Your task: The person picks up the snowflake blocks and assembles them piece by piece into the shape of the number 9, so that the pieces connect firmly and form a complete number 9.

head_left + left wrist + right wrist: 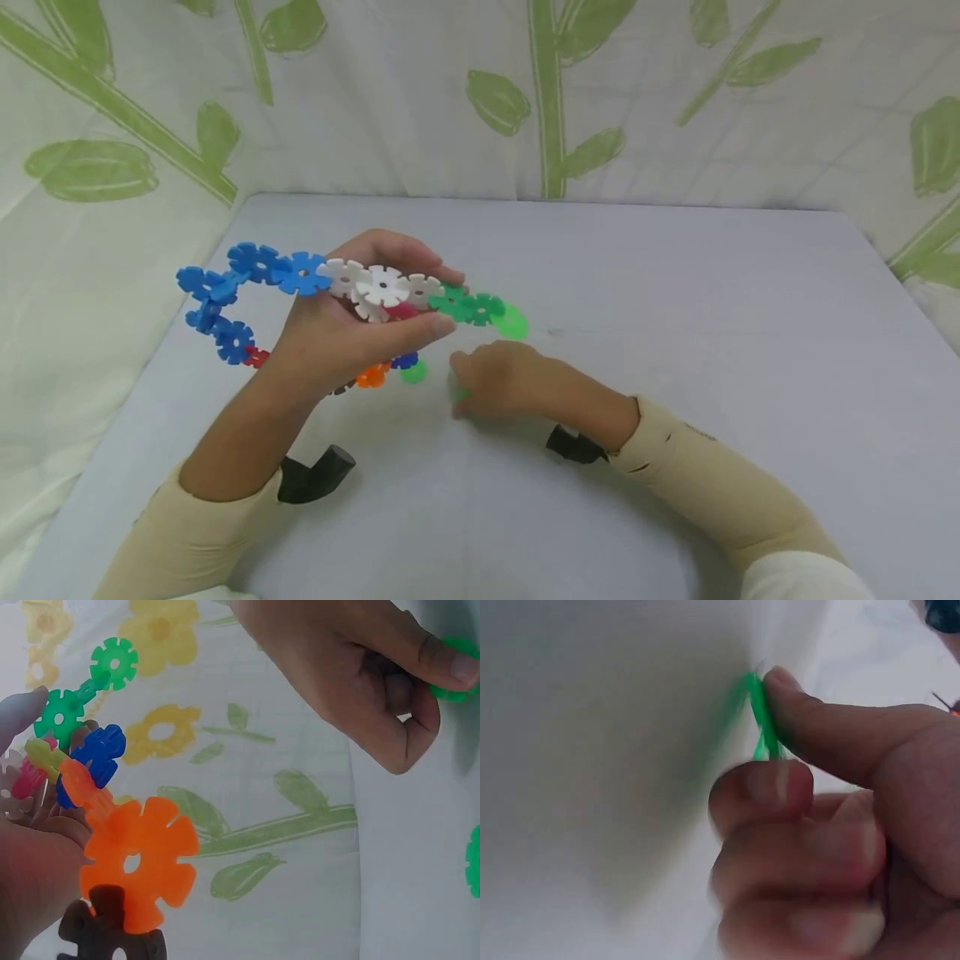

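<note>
My left hand (330,342) holds a looped chain of interlocking notched plastic discs (383,285) above the table, its thumb against the white part. The chain runs through blue, white and green discs and ends in a light green one (512,322). Orange (142,862), brown and dark blue discs hang on its nearer side. Just right of the chain, low over the table, my right hand (498,379) pinches a green disc (763,716) between thumb and index finger; most of that disc is hidden in the head view.
Another green disc (414,372) appears beside the chain, seemingly on the white table (675,333). Black wrist mounts (318,477) show under both forearms. Behind the table hangs a pale cloth (412,108) with green leaf patterns.
</note>
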Demonstrator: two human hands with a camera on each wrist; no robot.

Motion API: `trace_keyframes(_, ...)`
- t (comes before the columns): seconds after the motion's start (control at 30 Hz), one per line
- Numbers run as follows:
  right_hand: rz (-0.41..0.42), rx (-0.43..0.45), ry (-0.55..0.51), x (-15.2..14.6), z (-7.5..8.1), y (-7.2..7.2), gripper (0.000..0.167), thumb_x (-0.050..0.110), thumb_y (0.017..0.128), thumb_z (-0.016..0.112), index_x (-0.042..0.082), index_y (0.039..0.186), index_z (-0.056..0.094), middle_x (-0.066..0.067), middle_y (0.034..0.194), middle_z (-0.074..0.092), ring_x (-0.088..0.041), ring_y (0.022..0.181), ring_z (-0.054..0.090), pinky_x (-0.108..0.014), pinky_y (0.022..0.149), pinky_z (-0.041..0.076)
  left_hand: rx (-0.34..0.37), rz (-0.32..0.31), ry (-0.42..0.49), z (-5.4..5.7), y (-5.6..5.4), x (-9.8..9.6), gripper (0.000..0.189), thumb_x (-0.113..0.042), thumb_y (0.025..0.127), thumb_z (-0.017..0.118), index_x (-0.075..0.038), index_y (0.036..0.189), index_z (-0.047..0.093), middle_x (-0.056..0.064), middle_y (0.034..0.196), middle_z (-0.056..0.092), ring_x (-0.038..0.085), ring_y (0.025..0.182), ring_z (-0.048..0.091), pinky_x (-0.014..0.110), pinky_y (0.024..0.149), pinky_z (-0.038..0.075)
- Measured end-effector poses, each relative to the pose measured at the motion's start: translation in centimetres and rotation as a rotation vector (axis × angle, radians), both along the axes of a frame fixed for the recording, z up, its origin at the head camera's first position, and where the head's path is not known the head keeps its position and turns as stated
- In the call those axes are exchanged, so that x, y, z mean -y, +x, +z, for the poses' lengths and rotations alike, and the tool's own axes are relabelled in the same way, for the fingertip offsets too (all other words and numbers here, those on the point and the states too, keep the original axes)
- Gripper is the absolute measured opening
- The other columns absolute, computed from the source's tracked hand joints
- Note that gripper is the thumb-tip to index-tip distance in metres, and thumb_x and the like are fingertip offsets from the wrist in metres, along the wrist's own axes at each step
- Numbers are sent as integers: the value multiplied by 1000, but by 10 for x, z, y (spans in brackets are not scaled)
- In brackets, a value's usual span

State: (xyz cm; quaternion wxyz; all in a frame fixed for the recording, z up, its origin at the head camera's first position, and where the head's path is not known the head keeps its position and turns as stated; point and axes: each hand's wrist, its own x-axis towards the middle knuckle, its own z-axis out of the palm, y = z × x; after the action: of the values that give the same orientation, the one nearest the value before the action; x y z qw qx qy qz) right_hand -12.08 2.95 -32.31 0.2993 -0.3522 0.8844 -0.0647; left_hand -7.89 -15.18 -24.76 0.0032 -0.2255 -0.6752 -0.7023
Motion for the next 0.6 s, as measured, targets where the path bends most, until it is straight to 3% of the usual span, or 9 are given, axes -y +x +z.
trace_keyframes(0.1, -6, 101, -166, -19, 4, -1, 25, 36, 97, 68, 17, 97, 52, -1, 70, 56, -15, 60, 55, -28, 59, 46, -15, 17, -21, 1, 0, -1, 40, 7, 80, 79, -3, 115, 63, 16, 112, 70, 34, 106, 65, 32, 81, 58)
trace_keyframes(0.23, 14, 175, -460, -46, 20, -2, 10, 21, 100, 65, 18, 101, 56, 1, 70, 61, -12, 58, 60, -29, 60, 51, -24, 60, -56, 5, 1, 2, 39, 6, 81, 79, -4, 115, 63, 14, 113, 70, 33, 107, 64, 30, 81, 58)
trace_keyframes(0.33, 33, 106, -690, -62, 37, -3, 8, 11, 99, 64, 15, 106, 62, 5, 76, 66, -10, 63, 65, -29, 62, 56, -13, 100, -59, 8, 3, 4, 38, 4, 81, 79, -5, 115, 64, 13, 114, 71, 32, 106, 65, 30, 81, 58)
trace_keyframes(0.43, 50, 7, -895, -75, 53, -3, 9, 2, 95, 65, 10, 100, 66, 7, 79, 67, -9, 65, 66, -30, 61, 57, -9, 119, -24, 10, 4, 5, 37, 6, 81, 79, -5, 114, 64, 14, 114, 71, 33, 105, 66, 31, 79, 58)
trace_keyframes(0.6, 72, -104, -1055, -88, 67, 1, 16, -7, 90, 67, 9, 94, 67, 7, 76, 63, -10, 60, 58, -27, 56, 53, -33, 119, 12, 10, 5, 6, 36, 6, 81, 78, -3, 113, 64, 15, 113, 71, 34, 103, 66, 30, 76, 59)
